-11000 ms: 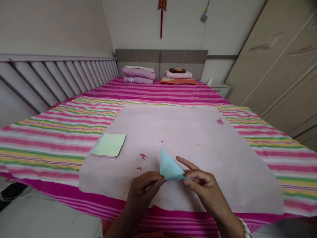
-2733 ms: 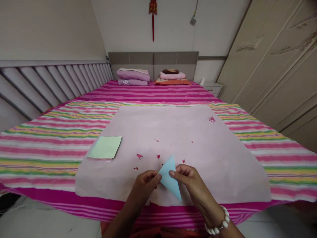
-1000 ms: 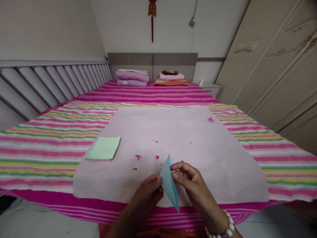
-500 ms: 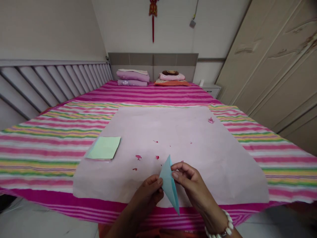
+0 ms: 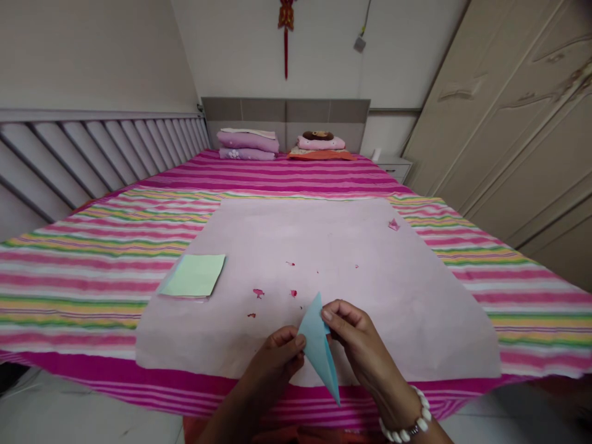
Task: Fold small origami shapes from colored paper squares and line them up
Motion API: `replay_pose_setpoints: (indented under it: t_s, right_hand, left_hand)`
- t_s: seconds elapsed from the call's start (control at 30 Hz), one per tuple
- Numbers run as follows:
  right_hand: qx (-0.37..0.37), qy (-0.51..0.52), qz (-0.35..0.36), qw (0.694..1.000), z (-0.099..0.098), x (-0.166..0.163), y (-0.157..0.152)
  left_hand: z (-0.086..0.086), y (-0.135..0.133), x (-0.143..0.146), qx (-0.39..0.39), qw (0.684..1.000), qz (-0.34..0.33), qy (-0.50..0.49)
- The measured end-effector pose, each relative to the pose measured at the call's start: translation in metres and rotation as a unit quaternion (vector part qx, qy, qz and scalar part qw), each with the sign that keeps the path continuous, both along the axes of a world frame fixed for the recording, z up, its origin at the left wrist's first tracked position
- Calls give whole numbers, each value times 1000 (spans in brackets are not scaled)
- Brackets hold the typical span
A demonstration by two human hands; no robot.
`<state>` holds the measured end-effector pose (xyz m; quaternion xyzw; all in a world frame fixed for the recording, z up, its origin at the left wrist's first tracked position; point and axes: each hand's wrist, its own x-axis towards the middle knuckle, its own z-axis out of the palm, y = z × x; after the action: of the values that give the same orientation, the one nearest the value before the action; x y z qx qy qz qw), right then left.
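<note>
A light blue folded sheet of paper [image 5: 317, 345], roughly triangular with one point up, is held in the air over the near edge of the white sheet. My left hand [image 5: 276, 357] pinches its left corner between thumb and fingers. On the other side, my right hand [image 5: 358, 336] pinches the paper's upper right edge, thumb towards me. The layers stand slightly apart along the lower right side. A bracelet of white beads [image 5: 409, 425] circles my right wrist.
A large white sheet [image 5: 416, 308] covers part of the striped bed [image 5: 83, 290]. A stack of coloured paper [image 5: 197, 275] lies at left. Small red scraps [image 5: 258, 293] are scattered mid-sheet. A small pink folded paper piece [image 5: 393, 224] sits at far right. Folded bedding [image 5: 247, 145] rests by the headboard.
My right thumb and fingers have closed on the paper's upper right edge. The blue paper has shifted slightly right and turned a little. My left hand keeps its pinch.
</note>
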<state>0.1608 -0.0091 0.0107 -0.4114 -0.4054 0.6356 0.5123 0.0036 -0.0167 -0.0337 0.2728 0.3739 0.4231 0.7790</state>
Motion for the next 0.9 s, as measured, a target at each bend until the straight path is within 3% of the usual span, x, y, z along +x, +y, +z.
replay_pose_setpoints:
  t_s: [0.63, 0.9]
  right_hand:
    - [-2, -3, 4, 1000, -1, 2, 0]
    - [35, -19, 21, 999, -5, 3, 3]
  left_hand:
    - [-2, 1, -1, 9, 1000, 7, 0]
    - [-4, 6, -3, 28, 999, 18, 36]
